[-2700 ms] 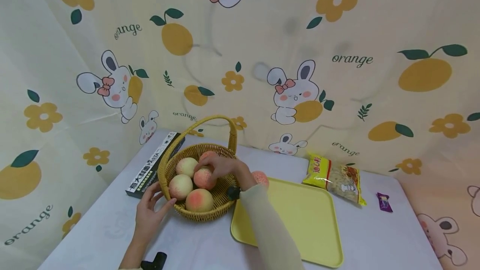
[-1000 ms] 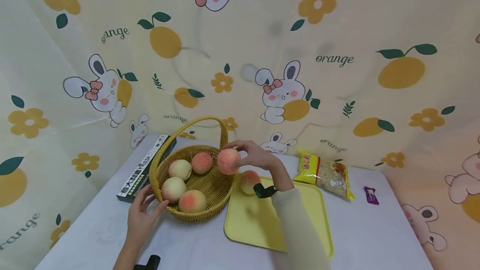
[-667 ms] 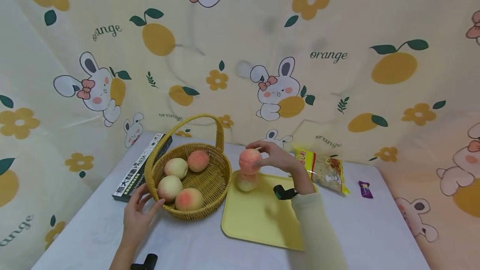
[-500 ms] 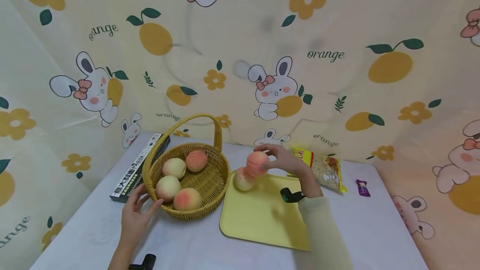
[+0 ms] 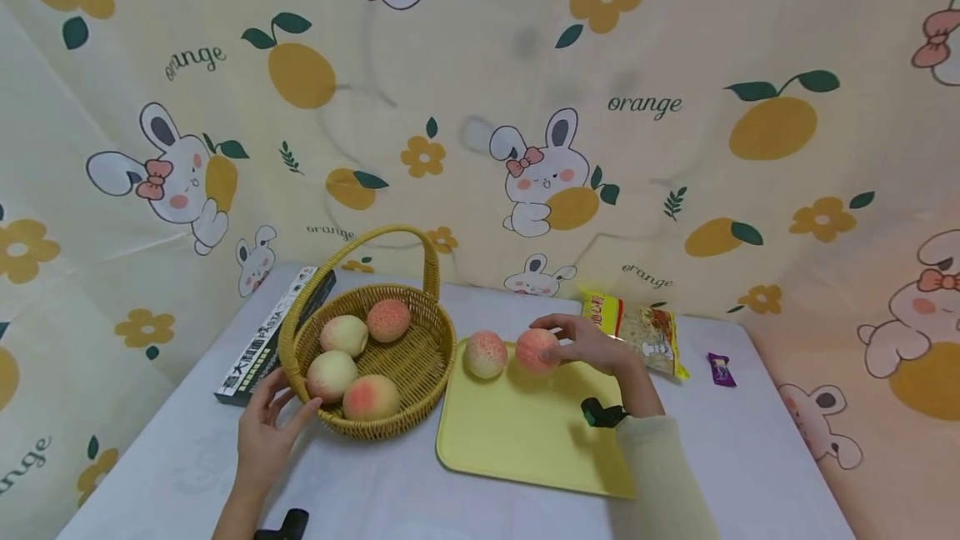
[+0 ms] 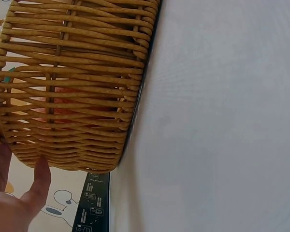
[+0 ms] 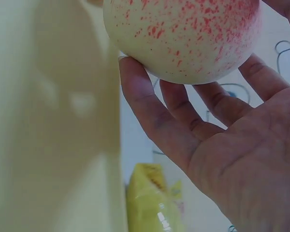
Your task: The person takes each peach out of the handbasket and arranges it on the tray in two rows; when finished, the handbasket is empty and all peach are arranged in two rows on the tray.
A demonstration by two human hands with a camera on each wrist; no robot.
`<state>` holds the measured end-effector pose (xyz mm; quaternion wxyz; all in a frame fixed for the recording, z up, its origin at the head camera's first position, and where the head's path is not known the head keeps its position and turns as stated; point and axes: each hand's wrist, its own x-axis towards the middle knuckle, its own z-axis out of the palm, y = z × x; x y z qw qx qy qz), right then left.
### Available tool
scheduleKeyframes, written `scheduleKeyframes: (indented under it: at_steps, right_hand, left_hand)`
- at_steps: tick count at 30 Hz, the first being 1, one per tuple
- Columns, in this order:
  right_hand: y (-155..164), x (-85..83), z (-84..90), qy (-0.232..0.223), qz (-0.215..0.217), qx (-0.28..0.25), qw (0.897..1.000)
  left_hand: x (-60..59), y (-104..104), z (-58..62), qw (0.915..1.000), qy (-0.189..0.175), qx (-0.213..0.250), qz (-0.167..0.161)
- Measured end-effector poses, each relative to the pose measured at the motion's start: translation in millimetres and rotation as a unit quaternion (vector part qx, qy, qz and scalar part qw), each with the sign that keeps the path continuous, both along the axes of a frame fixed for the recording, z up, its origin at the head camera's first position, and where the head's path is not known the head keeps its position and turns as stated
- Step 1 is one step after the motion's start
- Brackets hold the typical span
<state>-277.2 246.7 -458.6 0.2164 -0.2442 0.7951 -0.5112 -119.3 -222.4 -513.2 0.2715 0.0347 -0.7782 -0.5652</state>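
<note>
A wicker basket (image 5: 408, 402) with a handle holds several peaches (image 5: 343, 334). My left hand (image 5: 268, 423) rests with straight fingers against the basket's near left wall (image 6: 72, 96); the left hand (image 6: 14, 203) is at the bottom left in the left wrist view. On the far left part of a yellow tray (image 5: 525, 440), my right hand (image 5: 581, 346) grips a red-speckled peach (image 5: 536, 350) from its right side. In the right wrist view the same peach (image 7: 183, 34) sits against the fingers (image 7: 150, 111). A second peach (image 5: 485, 354) lies on the tray just left of it.
A black pasta box (image 5: 270, 336) lies behind and left of the basket. A yellow snack bag (image 5: 637, 332) and a small purple wrapper (image 5: 721, 369) lie at the back right. A patterned cloth backdrop rises behind the white table. A black device (image 5: 285, 523) shows at the bottom edge.
My right hand took a peach out of the basket, carried it to the right and lowered it to the tray beside the other peach. The left hand stayed on the basket.
</note>
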Motion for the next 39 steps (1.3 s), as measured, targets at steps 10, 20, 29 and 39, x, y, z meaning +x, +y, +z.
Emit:
scheduleKeyframes:
  at_steps: [10, 20, 29, 39]
  right_hand:
    - [8.3, 0.9, -22.2, -0.052, -0.006, 0.023, 0.998]
    - [12.0, -1.8, -30.2, -0.076, -0.011, 0.019, 0.997]
    - [11.3, -4.3, -33.6, -0.027, -0.006, 0.032, 0.999]
    - [4.7, -3.3, -37.3, -0.002, -0.004, 0.002, 1.0]
  left_hand:
    - [0.1, 1.9, 1.1, 0.9997, -0.022, 0.007, 0.001]
    - [0.8, 1.6, 0.0, 0.9997, -0.02, -0.008, 0.007]
    - [-0.4, -0.1, -1.9, 0.9997, -0.022, -0.01, 0.01]
    - [-0.8, -1.4, -2.9, 0.9999, -0.01, 0.002, 0.001]
